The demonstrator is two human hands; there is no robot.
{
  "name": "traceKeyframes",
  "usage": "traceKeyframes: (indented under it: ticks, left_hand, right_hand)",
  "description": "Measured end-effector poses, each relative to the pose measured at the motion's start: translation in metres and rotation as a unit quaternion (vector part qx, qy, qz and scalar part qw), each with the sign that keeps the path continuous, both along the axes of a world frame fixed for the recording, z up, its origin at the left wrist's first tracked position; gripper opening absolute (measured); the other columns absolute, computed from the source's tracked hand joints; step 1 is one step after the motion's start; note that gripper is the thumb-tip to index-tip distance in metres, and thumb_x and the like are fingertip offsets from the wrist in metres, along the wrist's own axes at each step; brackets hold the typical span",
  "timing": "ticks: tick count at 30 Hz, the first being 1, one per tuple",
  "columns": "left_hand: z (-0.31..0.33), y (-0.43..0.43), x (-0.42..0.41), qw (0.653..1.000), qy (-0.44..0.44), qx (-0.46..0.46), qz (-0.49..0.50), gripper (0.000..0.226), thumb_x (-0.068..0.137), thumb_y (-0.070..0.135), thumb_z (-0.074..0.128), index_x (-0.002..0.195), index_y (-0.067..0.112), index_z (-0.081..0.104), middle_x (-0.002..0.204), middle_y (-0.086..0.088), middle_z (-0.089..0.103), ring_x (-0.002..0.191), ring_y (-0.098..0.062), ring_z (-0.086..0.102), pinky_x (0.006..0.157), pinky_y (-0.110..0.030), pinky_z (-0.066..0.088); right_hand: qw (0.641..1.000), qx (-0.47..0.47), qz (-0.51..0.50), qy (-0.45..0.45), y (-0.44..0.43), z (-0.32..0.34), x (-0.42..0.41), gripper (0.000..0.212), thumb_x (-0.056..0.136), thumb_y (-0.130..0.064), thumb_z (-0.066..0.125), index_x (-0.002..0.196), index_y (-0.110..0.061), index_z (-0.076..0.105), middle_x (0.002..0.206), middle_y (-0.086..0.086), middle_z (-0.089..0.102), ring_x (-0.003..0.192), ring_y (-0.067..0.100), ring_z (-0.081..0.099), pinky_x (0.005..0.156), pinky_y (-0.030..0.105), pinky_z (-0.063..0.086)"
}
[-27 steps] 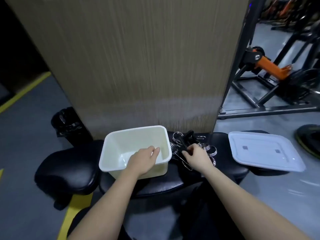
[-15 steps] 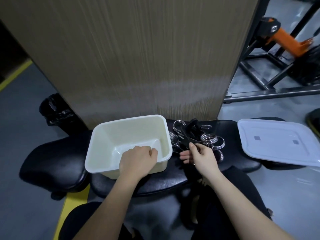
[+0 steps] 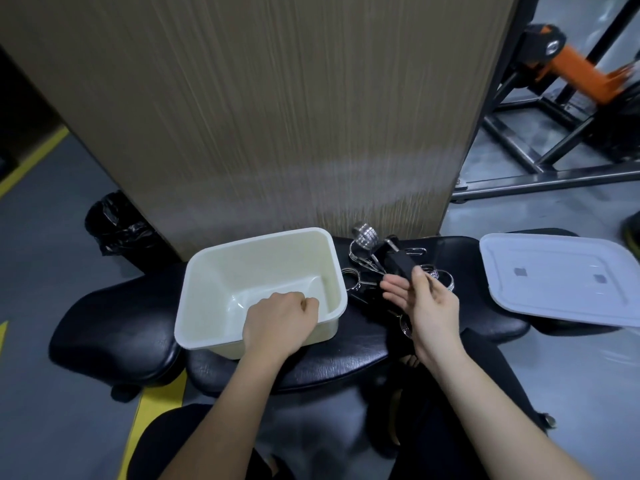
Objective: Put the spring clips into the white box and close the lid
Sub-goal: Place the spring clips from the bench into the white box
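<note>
clip pile [image 3: 367, 271] partly behind right hand [image 3: 427, 301]

Both forearms are bare from the elbows down, with no sleeves, watch or rings showing. The left hand [image 3: 278, 318] and right hand [image 3: 427, 301] are ungloved. Dark, plain trousers [image 3: 194, 441] cover the lap and knees.

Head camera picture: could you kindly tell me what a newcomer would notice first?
The empty white box sits centre on the black padded seat, the left hand gripping its near rim. Just right, the right hand lifts a spring clip from the pile; the lid lies far right.
</note>
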State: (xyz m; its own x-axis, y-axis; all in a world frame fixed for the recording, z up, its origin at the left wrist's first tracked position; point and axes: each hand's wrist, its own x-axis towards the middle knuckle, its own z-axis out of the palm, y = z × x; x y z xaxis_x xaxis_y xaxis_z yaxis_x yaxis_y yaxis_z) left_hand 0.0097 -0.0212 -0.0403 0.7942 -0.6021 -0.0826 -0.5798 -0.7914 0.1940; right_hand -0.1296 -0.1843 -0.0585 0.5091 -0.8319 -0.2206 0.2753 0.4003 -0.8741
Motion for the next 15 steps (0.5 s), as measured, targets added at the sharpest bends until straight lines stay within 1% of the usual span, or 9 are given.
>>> traceKeyframes:
  ticks: [3, 5, 6, 8, 10, 12, 13, 15]
  left_hand:
    - [0.002, 0.0, -0.001, 1.0, 0.006, 0.006, 0.001, 0.04, 0.091, 0.037, 0.031, 0.06, 0.014, 0.041, 0.067, -0.004, 0.054, 0.069, -0.03, 0.052, 0.061, -0.037, 0.036]
    - [0.003, 0.0, -0.001, 1.0, 0.011, 0.008, 0.003, 0.04, 0.091, 0.038, 0.031, 0.061, 0.013, 0.042, 0.067, -0.003, 0.053, 0.069, -0.03, 0.052, 0.061, -0.037, 0.036]
    - [0.004, 0.0, -0.002, 1.0, 0.014, 0.008, 0.003, 0.04, 0.091, 0.038, 0.031, 0.062, 0.013, 0.042, 0.068, -0.003, 0.054, 0.07, -0.03, 0.053, 0.062, -0.036, 0.037]
    - [0.007, 0.001, -0.003, 1.0, 0.017, 0.004, 0.004, 0.04, 0.092, 0.04, 0.032, 0.066, 0.013, 0.047, 0.071, -0.003, 0.057, 0.073, -0.03, 0.055, 0.065, -0.037, 0.042]
    - [0.009, 0.002, -0.005, 1.0, 0.02, -0.02, 0.003, 0.037, 0.093, 0.042, 0.033, 0.075, 0.017, 0.054, 0.077, -0.001, 0.063, 0.078, -0.031, 0.057, 0.07, -0.037, 0.047]
    - [0.011, 0.005, -0.004, 0.996, 0.039, -0.077, 0.01, 0.031, 0.094, 0.043, 0.036, 0.084, 0.024, 0.058, 0.08, 0.002, 0.067, 0.08, -0.03, 0.06, 0.075, -0.038, 0.05]
    - [0.013, 0.008, -0.003, 0.99, 0.067, -0.123, 0.015, 0.027, 0.093, 0.044, 0.039, 0.086, 0.027, 0.059, 0.077, 0.005, 0.068, 0.078, -0.027, 0.062, 0.076, -0.039, 0.052]
    - [0.018, 0.018, 0.0, 0.959, 0.131, -0.248, 0.029, 0.022, 0.091, 0.045, 0.044, 0.085, 0.032, 0.06, 0.071, 0.006, 0.067, 0.073, -0.023, 0.065, 0.073, -0.045, 0.055]
  right_hand:
    - [0.993, 0.094, 0.002, -0.069, -0.007, 0.008, -0.006, 0.021, 0.107, -0.019, 0.048, 0.102, -0.001, 0.058, 0.094, 0.021, 0.079, 0.088, 0.028, 0.079, 0.069, 0.028, 0.062]
    - [0.983, 0.145, 0.023, -0.108, -0.007, 0.013, -0.008, 0.021, 0.106, -0.017, 0.049, 0.107, 0.001, 0.059, 0.094, 0.021, 0.079, 0.088, 0.026, 0.078, 0.069, 0.029, 0.062]
    - [0.978, 0.163, 0.036, -0.124, -0.005, 0.016, -0.008, 0.021, 0.106, -0.017, 0.049, 0.107, 0.001, 0.06, 0.093, 0.02, 0.079, 0.088, 0.024, 0.079, 0.069, 0.029, 0.062]
    - [0.971, 0.178, 0.064, -0.145, -0.002, 0.023, -0.009, 0.021, 0.105, -0.017, 0.049, 0.104, -0.001, 0.063, 0.091, 0.017, 0.079, 0.085, 0.021, 0.079, 0.068, 0.028, 0.062]
    - [0.971, 0.166, 0.092, -0.144, 0.002, 0.027, -0.009, 0.023, 0.105, -0.018, 0.048, 0.106, -0.003, 0.066, 0.091, 0.016, 0.079, 0.082, 0.02, 0.078, 0.068, 0.027, 0.062]
    - [0.973, 0.144, 0.118, -0.138, 0.009, 0.031, -0.008, 0.023, 0.105, -0.017, 0.047, 0.108, -0.004, 0.066, 0.088, 0.015, 0.078, 0.079, 0.019, 0.077, 0.067, 0.027, 0.061]
    - [0.974, 0.131, 0.128, -0.133, 0.013, 0.033, -0.008, 0.022, 0.105, -0.017, 0.047, 0.106, -0.004, 0.065, 0.086, 0.015, 0.078, 0.076, 0.019, 0.077, 0.067, 0.027, 0.061]
    - [0.977, 0.091, 0.15, -0.123, 0.021, 0.038, -0.007, 0.021, 0.105, -0.014, 0.046, 0.1, -0.005, 0.063, 0.082, 0.014, 0.077, 0.071, 0.018, 0.075, 0.065, 0.026, 0.061]
